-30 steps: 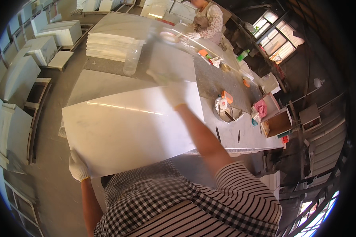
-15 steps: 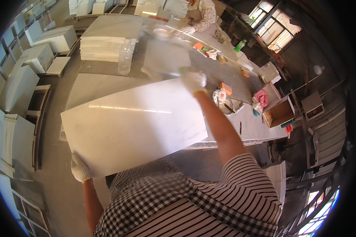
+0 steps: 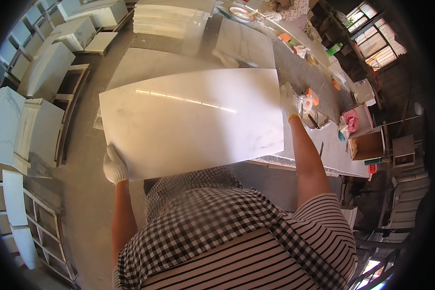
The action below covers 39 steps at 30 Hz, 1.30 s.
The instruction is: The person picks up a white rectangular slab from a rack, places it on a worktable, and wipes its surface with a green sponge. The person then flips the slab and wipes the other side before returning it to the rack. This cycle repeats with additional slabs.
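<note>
A glossy white marble slab [image 3: 193,125] with a long light reflection is held in front of my body, over the near edge of the worktable. My left hand [image 3: 115,166], in a white knit glove, grips its left edge near the lower corner, thumb on top and fingers hidden beneath. At the opposite edge my right hand [image 3: 290,101], also gloved, holds the slab's side; its fingers are partly hidden. Beyond the slab, a pale glove [image 3: 225,59] lies by another marble slab [image 3: 246,41]. A further slab [image 3: 154,63] lies flat on the table.
A stack of white slabs [image 3: 166,21] stands at the back. To the right are an orange block [image 3: 312,96], a metal bowl [image 3: 314,119] and an open cardboard box [image 3: 366,144]. Racks with slabs [image 3: 43,72] line the left. A co-worker [image 3: 295,12] works across the table.
My right hand has moved from the slab's far right corner down to its right edge. The slab has turned more level with my body. My view has shifted, so the surroundings sit differently.
</note>
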Available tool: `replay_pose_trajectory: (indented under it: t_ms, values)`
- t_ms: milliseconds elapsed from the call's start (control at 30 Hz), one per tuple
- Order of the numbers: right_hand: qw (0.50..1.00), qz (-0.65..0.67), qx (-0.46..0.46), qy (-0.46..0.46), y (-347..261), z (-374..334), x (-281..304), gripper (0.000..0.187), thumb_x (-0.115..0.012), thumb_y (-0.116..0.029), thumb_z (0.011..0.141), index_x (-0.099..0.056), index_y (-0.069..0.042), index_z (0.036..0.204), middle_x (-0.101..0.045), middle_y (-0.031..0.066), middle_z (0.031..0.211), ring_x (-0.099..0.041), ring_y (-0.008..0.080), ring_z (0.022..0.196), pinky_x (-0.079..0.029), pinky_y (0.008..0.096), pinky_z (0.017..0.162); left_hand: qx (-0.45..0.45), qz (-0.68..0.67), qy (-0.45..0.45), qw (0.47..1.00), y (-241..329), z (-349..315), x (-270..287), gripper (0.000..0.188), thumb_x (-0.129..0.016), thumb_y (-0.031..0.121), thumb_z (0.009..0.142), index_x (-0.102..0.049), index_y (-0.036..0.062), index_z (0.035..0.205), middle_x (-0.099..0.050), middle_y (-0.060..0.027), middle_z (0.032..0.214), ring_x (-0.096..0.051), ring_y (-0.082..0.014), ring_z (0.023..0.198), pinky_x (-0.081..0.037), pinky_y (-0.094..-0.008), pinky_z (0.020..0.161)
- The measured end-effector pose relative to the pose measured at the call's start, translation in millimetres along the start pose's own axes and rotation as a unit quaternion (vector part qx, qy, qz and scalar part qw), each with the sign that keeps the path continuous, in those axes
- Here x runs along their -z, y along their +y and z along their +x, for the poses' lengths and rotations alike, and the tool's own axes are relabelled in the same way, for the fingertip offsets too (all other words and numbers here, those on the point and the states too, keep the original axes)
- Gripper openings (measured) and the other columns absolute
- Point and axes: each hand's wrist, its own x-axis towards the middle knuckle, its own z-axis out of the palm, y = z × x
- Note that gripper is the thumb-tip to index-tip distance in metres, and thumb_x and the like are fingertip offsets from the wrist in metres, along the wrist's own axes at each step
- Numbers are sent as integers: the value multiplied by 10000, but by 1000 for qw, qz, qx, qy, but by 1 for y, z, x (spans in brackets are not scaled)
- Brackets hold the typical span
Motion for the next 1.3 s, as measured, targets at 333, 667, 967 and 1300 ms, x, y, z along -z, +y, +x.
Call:
replay_pose_trajectory:
  t_ms: [333, 667, 967, 1300]
  values:
    - [950, -142, 278, 23, -122, -9, 11, 523, -468, -391, 960, -467, -86, 1385, -434, 161, 1461, -379, 356, 1348, -311, 472, 1102, 27, 21, 0, 999, -2, 3, 1, 689, -403, 618, 950, -716, 5, 907, -695, -177, 814, -662, -284, 758, -498, -394, 736]
    - [896, -25, 438, -73, -311, -88, -48, 561, -478, -423, 953, -505, -5, 1327, -514, 171, 1356, -421, 349, 1307, -249, 515, 1132, 48, 55, -12, 997, 5, 0, 6, 672, -371, 625, 921, -716, 49, 939, -687, -232, 938, -652, -427, 895, -494, -476, 814]
    - [857, 32, 497, -134, -459, -151, -105, 781, -449, -579, 927, -396, -1, 1449, -443, 190, 1467, -357, 354, 1398, -171, 518, 1185, 31, 61, 17, 998, -1, -1, 3, 667, -391, 621, 942, -713, 38, 964, -693, -220, 901, -670, -384, 884, -500, -442, 801]
    - [812, 41, 577, -72, -485, -219, -114, 814, -465, -631, 893, -436, -10, 1419, -375, 181, 1512, -273, 377, 1431, -154, 612, 1162, 37, 54, -13, 998, 9, -5, 10, 617, -387, 574, 949, -710, 51, 1006, -685, -237, 990, -646, -432, 946, -495, -477, 837]
